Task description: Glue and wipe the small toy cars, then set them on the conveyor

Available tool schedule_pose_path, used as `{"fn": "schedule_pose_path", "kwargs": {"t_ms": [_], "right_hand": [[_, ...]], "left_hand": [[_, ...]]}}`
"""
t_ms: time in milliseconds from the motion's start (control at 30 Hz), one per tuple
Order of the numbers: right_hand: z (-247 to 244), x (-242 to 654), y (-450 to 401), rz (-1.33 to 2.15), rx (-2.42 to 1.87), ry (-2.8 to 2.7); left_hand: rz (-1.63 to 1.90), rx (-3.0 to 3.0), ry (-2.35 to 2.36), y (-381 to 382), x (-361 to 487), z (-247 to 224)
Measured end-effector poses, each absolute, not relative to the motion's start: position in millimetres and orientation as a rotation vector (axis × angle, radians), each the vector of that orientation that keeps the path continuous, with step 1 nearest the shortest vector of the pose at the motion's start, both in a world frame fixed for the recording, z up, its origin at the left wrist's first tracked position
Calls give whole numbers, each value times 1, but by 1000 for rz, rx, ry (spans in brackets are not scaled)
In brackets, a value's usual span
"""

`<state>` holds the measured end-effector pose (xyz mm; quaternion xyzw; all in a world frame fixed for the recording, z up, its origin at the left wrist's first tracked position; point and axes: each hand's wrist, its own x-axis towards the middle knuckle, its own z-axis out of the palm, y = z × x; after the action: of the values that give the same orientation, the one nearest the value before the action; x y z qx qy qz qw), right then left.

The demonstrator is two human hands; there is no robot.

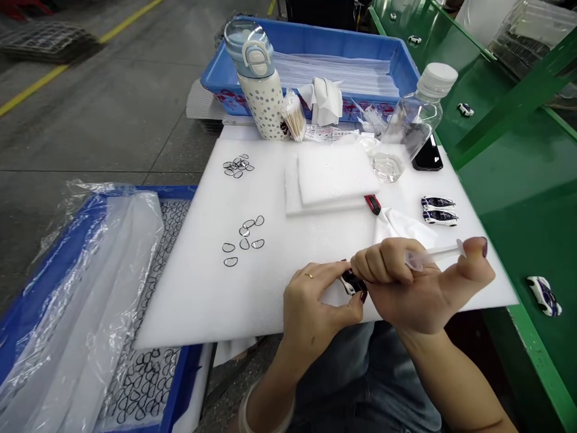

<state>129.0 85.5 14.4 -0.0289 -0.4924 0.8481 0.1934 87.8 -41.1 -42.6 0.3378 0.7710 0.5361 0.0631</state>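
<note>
Near the front edge of the white foam board (216, 300), my left hand (315, 307) pinches a small black and white toy car (352, 284) between thumb and fingers. My right hand (410, 282) is wrapped round a clear syringe (435, 254), its thumb at the plunger end; the syringe's tip is hidden by the fingers beside the car. Two white and dark toy cars (439, 217) stand side by side behind my right hand. A small red and black piece (372, 204) lies by a white cloth (399, 225). Thin black-rimmed rings (244, 231) lie in two groups on the left.
Foam sheets (336, 174), a polka-dot bottle (264, 99), cotton swabs (294, 117), a clear bottle (419, 114) and a phone (428, 155) stand or lie at the back. Beyond is a blue tray (342, 39); a blue crate (180, 385) is left, a green conveyor (518, 180) right.
</note>
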Motion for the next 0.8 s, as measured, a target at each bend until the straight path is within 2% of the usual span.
{"fn": "schedule_pose_path", "kwargs": {"t_ms": [600,800], "right_hand": [[18,129,75,2217,-150,-1447],[35,134,84,2102,-203,-1677]], "left_hand": [[1596,1013,2346,-42,89,-43],[1577,1063,2356,-41,88,-45]]}}
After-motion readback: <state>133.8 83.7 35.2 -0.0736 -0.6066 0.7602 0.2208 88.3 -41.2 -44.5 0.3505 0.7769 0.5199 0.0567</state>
